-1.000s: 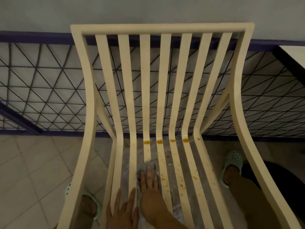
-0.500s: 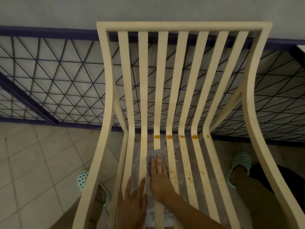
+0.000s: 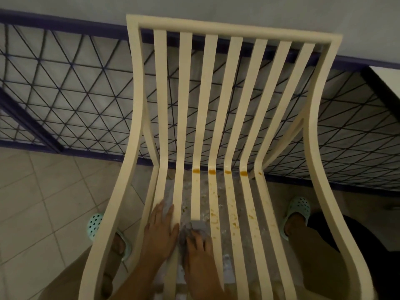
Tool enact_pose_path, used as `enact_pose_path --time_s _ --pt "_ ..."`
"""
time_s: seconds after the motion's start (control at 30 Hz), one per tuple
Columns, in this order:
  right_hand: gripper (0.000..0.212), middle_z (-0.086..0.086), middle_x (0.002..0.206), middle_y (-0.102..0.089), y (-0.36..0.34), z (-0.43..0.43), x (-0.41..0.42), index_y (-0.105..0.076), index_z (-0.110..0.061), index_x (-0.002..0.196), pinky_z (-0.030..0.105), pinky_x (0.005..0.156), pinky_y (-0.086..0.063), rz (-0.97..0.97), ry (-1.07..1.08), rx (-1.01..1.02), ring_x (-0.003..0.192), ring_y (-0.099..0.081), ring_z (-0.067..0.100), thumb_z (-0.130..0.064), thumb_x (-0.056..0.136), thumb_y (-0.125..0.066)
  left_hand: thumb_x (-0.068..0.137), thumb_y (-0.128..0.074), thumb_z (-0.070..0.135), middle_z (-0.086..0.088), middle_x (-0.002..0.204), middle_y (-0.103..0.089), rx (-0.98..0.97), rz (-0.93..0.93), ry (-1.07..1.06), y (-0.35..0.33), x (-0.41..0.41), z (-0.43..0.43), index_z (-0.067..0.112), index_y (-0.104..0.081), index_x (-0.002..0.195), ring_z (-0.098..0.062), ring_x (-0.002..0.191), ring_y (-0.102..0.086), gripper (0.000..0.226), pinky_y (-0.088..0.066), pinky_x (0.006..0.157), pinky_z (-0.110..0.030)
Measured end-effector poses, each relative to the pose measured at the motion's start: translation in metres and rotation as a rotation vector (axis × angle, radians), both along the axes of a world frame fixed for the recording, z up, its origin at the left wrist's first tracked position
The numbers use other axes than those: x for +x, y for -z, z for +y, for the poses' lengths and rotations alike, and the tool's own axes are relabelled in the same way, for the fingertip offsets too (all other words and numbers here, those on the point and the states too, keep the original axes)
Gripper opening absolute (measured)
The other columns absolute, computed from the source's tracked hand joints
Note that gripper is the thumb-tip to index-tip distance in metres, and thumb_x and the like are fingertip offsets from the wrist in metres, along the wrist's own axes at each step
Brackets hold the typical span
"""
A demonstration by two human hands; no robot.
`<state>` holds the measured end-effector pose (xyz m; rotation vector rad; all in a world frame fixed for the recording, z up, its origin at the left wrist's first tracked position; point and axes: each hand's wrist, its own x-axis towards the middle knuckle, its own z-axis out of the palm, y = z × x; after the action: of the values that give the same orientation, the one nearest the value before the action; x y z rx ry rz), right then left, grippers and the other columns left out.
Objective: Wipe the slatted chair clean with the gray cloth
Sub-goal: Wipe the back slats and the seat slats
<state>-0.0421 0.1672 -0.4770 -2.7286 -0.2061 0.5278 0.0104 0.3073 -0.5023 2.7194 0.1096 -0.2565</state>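
Right hand point(image 3: 198, 250) pressing down on the gray cloth point(image 3: 194, 228), fingers bent over its crumpled near edge, grip bearing on the fabric against a seat slat. Cloth bunched on the slat near the front of the seat, roughly midway across, partly hidden under the fingers. Left hand point(image 3: 161, 231) flat just beside it, fingers straight and spread over the two slats to the left, holding nothing, thumb side touching or almost touching the cloth.

Slatted chair point(image 3: 227, 105), cream-colored, seen from above and in front, back slats rising to a top rail, curved side rails flaring outward at both sides. Orange-brown stains point(image 3: 225, 171) in a row at the bend where seat meets back, one on each of four middle slats, with a smaller spot on the next slat to the right. Smaller orange specks point(image 3: 233, 224) scattered along the seat slats to the right of the cloth.

Mint-green clogs point(image 3: 296, 211) on both feet, one on each side of the chair, legs in brown trousers point(image 3: 320, 256). Beige tiled floor point(image 3: 39, 202) below. Dark blue metal grille point(image 3: 75, 105) with a triangular lattice behind the chair, gray wall point(image 3: 86, 9) above it.
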Motion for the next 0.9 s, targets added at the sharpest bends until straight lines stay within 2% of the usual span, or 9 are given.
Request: enact_pose_path --time_s 0.1,0.2,0.27,0.37,0.47,0.57,0.63,0.77,0.9 --pt "0.046 0.0 0.13 -0.052 0.002 0.006 0.01 -0.073 -0.029 0.106 0.049 0.109 -0.031 -0.064 -0.019 -0.098 0.122 -0.049 0.039 -0.043 0.068 -0.052 0.098 -0.029 0.05 -0.002 0.162 -0.012 0.028 0.008 -0.047 0.004 0.001 -0.004 0.032 -0.014 0.153 -0.022 0.148 -0.013 0.059 -0.032 0.111 -0.049" --pt "0.052 0.004 0.151 -0.04 -0.006 -0.003 0.027 -0.058 -0.026 0.131 0.048 0.112 0.0 -0.134 -0.019 -0.129 0.141 -0.015 0.037 -0.036 0.081 -0.05 0.097 -0.019 0.052 -0.004 0.161 -0.016 0.051 0.006 -0.037 0.004 0.003 -0.007 0.031 -0.018 0.152 -0.023 0.147 -0.017 0.06 -0.032 0.111 -0.049" --pt "0.052 0.005 0.156 -0.032 0.002 -0.007 0.038 -0.053 -0.02 0.137 0.05 0.115 -0.007 -0.192 -0.054 -0.095 0.145 -0.004 0.034 -0.03 0.087 -0.046 0.094 -0.012 0.055 -0.005 0.16 -0.019 0.06 -0.008 -0.011 0.003 0.013 -0.004 0.029 -0.023 0.152 -0.024 0.147 -0.017 0.064 -0.033 0.111 -0.05" --pt "0.052 0.006 0.159 -0.018 0.012 -0.008 0.043 -0.051 -0.01 0.139 0.04 0.094 -0.053 -0.158 -0.091 0.031 0.147 0.003 0.03 -0.022 0.09 -0.037 0.09 -0.002 0.056 -0.001 0.162 -0.01 0.058 -0.012 0.023 0.006 0.032 -0.003 0.031 -0.017 0.153 -0.02 0.15 -0.003 0.07 -0.027 0.114 -0.049" --pt "0.06 -0.002 0.155 0.03 0.018 -0.008 0.042 -0.011 -0.015 0.154 0.014 0.091 -0.042 -0.058 -0.121 0.184 0.146 0.019 0.02 -0.013 0.1 -0.035 0.092 -0.001 0.053 0.001 0.163 -0.009 0.084 -0.012 0.013 0.006 0.039 -0.007 0.031 -0.014 0.154 -0.019 0.15 0.001 0.067 -0.027 0.112 -0.049" --pt "0.062 -0.001 0.158 0.02 0.014 -0.003 0.044 0.002 -0.017 0.15 0.004 0.107 -0.009 -0.077 -0.064 0.374 0.148 0.011 0.016 -0.012 0.103 -0.037 0.095 -0.005 0.05 0.001 0.162 -0.013 0.122 -0.004 0.011 0.003 0.038 -0.01 0.029 -0.015 0.154 -0.02 0.15 -0.002 0.063 -0.03 0.111 -0.051" --pt "0.056 -0.006 0.16 0.004 0.012 -0.004 0.047 -0.007 -0.018 0.15 -0.001 0.107 -0.012 0.015 0.111 0.558 0.147 -0.003 0.006 -0.004 0.103 -0.034 0.095 -0.005 0.05 0.001 0.162 -0.012 0.129 -0.005 0.015 0.004 0.036 -0.01 0.029 -0.014 0.154 -0.02 0.15 -0.001 0.063 -0.03 0.111 -0.051" --pt "0.059 -0.007 0.156 0.0 0.017 -0.013 0.054 -0.019 -0.005 0.15 0.005 0.113 -0.009 -0.007 0.15 0.494 0.148 -0.013 0.014 0.013 0.096 -0.036 0.097 -0.012 0.048 0.001 0.161 -0.016 0.124 -0.007 0.021 0.003 0.037 -0.008 0.028 -0.016 0.154 -0.02 0.15 -0.003 0.06 -0.032 0.109 -0.051" --pt "0.057 0.001 0.157 -0.025 -0.007 -0.022 0.066 -0.033 -0.014 0.146 0.027 0.12 -0.018 -0.053 0.236 0.545 0.146 -0.021 0.015 0.009 0.095 -0.042 0.098 -0.013 0.049 0.002 0.162 -0.014 0.105 -0.03 0.015 0.01 0.036 -0.005 0.03 -0.018 0.153 -0.018 0.15 -0.003 0.058 -0.025 0.113 -0.05"
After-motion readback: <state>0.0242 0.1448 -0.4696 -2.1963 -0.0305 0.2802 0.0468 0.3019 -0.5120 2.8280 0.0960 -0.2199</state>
